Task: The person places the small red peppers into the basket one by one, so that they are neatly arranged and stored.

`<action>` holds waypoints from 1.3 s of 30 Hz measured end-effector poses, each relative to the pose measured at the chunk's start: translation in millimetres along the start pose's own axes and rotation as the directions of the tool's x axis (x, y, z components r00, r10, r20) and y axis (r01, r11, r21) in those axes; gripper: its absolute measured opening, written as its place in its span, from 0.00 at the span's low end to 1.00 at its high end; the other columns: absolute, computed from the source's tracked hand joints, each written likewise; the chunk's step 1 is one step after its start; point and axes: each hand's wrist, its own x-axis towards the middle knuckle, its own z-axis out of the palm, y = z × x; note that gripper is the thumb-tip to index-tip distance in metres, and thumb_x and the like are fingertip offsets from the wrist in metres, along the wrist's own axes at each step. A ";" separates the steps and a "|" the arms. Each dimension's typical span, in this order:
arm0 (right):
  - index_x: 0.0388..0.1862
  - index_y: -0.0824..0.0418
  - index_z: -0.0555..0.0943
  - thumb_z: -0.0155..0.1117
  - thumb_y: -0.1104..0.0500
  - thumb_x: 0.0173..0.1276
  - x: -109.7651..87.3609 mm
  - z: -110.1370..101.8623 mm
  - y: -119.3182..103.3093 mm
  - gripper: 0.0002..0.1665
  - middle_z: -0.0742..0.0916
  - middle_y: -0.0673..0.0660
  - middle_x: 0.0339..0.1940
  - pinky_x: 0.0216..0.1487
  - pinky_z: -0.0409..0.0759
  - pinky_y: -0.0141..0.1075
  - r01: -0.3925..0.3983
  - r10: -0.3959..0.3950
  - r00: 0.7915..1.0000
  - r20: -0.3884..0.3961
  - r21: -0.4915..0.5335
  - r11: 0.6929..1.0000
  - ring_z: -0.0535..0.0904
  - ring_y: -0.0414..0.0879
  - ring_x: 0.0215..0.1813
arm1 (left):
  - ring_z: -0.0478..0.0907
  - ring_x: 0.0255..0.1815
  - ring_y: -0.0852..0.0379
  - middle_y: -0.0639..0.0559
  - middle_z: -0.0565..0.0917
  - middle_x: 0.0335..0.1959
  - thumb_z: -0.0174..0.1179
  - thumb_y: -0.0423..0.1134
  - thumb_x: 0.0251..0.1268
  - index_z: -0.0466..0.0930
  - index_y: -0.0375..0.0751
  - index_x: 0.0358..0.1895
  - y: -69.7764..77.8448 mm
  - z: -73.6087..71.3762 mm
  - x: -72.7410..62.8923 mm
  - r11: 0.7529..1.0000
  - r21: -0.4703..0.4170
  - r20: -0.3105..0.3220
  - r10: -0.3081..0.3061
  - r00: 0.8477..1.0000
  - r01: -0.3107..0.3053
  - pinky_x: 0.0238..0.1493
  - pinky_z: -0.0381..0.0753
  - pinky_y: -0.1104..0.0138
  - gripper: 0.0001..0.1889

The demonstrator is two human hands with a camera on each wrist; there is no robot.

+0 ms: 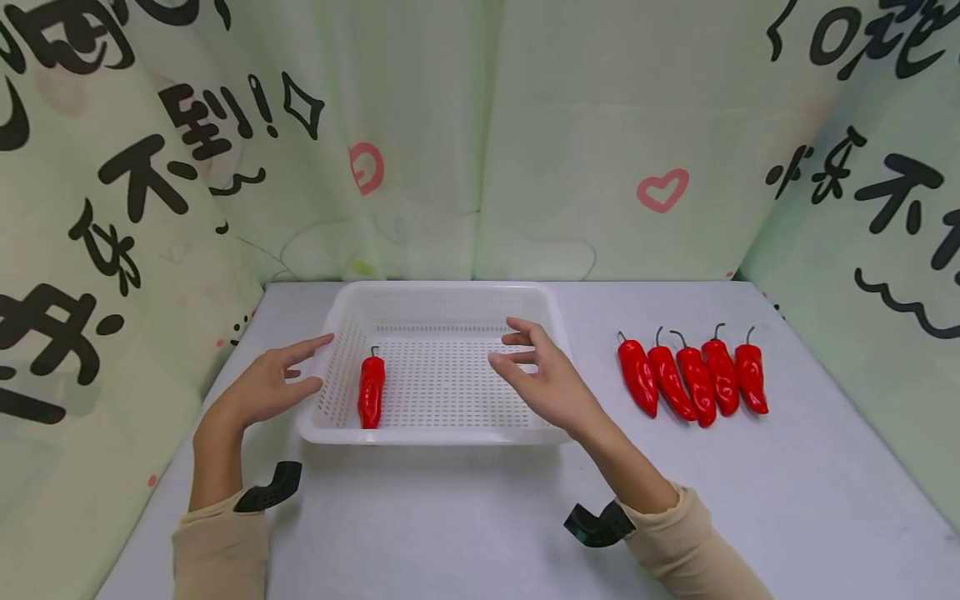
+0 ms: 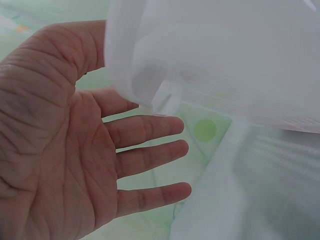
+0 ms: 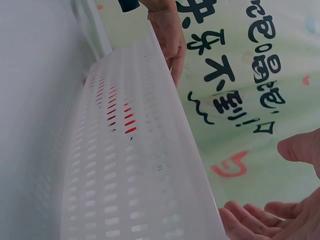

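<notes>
A white perforated plastic basket [image 1: 435, 437] stands on the table with one red chili pepper [image 1: 371, 392] upright in the view at its left side. My left hand [image 1: 262, 387] is at the basket's left rim, thumb and fingers spread apart and nothing held. In the left wrist view its fingers [image 2: 150, 155] stretch out by the basket's corner, which hides part of the thumb. Over the right side of the basket hovers my right hand [image 1: 543, 375], its fingers loosely bent and the palm bare. The right wrist view shows the pepper's red through the basket's slots.
Several red chili peppers [image 1: 697, 387] lie side by side in a row on the white table [image 1: 450, 525], right of the basket. Pale green curtains [image 1: 600, 125] with black lettering surround the table at the back and sides. Each wrist carries a black camera mount [image 1: 600, 525].
</notes>
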 end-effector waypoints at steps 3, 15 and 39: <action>0.80 0.59 0.59 0.62 0.49 0.76 -1.3 -5.5 4.2 0.40 0.76 0.61 0.71 0.65 0.79 0.55 0.004 -0.004 1.000 -0.008 -0.008 1.000 0.78 0.58 0.67 | 0.69 0.70 0.28 0.32 0.67 0.76 0.60 0.39 0.70 0.63 0.40 0.78 -0.5 0.8 0.1 1.000 -0.004 -0.001 -0.001 1.000 0.001 0.61 0.76 0.35 0.34; 0.80 0.58 0.59 0.64 0.49 0.74 -5.5 -27.7 17.7 0.42 0.74 0.62 0.73 0.58 0.82 0.55 -0.024 0.018 0.997 -0.081 -0.066 0.998 0.77 0.61 0.68 | 0.68 0.71 0.29 0.32 0.67 0.75 0.58 0.36 0.70 0.64 0.39 0.78 -1.0 2.2 -1.0 0.999 -0.030 -0.005 0.010 1.000 -0.010 0.64 0.73 0.34 0.33; 0.81 0.62 0.58 0.60 0.44 0.76 -13.1 -75.7 47.0 0.43 0.73 0.68 0.73 0.60 0.81 0.55 -0.124 0.104 0.978 -0.183 -0.103 0.987 0.81 0.65 0.62 | 0.69 0.71 0.30 0.32 0.68 0.75 0.58 0.36 0.70 0.65 0.38 0.77 0.4 0.4 -0.6 1.000 0.000 -0.016 0.031 0.999 -0.031 0.63 0.75 0.36 0.32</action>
